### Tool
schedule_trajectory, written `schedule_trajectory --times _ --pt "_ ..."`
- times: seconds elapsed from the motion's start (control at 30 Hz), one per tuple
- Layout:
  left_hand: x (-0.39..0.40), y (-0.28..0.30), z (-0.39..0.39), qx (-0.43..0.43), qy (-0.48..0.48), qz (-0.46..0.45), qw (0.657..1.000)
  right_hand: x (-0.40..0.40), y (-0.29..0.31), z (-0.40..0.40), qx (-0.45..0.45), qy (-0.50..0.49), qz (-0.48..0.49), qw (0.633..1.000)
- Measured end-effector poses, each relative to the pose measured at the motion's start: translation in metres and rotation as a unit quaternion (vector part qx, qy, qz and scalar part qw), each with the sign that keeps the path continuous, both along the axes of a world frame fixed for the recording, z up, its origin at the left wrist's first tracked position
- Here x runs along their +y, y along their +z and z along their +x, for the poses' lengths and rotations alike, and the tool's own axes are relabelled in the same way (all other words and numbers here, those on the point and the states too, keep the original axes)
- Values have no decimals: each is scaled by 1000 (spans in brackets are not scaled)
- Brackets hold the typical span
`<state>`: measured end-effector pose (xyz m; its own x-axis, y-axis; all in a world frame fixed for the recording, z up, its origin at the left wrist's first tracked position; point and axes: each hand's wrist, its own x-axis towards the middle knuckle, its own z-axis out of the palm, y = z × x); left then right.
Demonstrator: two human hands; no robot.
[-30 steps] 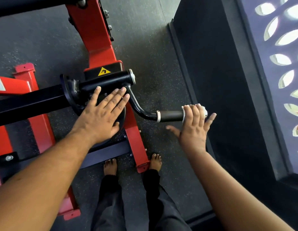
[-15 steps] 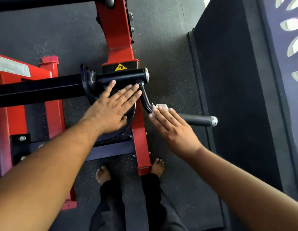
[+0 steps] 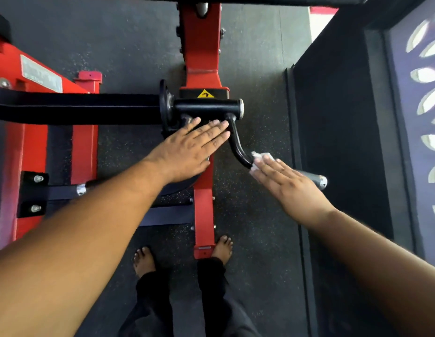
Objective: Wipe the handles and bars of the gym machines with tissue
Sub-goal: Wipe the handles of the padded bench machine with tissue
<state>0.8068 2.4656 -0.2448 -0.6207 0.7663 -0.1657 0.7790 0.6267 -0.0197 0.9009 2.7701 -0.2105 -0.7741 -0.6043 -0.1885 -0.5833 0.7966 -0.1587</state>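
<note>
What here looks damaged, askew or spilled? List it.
Nothing stands out. The crumpled white tissue sits under the right hand on the curved black handle bar; the left hand rests flat on the red machine frame.

Under your right hand (image 3: 294, 188) the tissue (image 3: 261, 158) looks like soft, crumpled white paper. The bent handle (image 3: 237, 144) it presses on is metal in glossy black paint, catching a highlight along the curve, and its grip end carries a bright, polished metal cap (image 3: 321, 182). The frame (image 3: 203, 52) is metal in smooth red paint with a slight sheen. The floor (image 3: 255, 105) looks like matt, grainy dark rubber flecked with pale specks.
</note>
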Motion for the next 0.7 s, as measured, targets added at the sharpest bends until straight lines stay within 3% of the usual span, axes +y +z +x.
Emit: schedule_trajectory --times 0.13,0.23,0.3,0.37,0.47,0.57,0.7 --pt "-37 19 41 -13 95 149 984 -56 15 9 -26 -203 -224 953" --pt "-90 22 79 3 193 168 967 -129 19 13 -35 -275 -341 898" --pt "-132 18 100 8 267 144 953 -179 12 12 -39 -266 -346 899" --pt "-166 13 113 -8 322 101 941 -219 -6 11 -36 -199 -288 936" --pt "-197 4 116 -45 342 53 937 -258 -40 15 28 -79 -92 992" --pt "-201 -9 110 -75 312 19 947 -249 -52 0 62 -47 32 996" --pt "-198 -23 109 -98 299 41 948 -239 -47 -15 65 -113 82 988"
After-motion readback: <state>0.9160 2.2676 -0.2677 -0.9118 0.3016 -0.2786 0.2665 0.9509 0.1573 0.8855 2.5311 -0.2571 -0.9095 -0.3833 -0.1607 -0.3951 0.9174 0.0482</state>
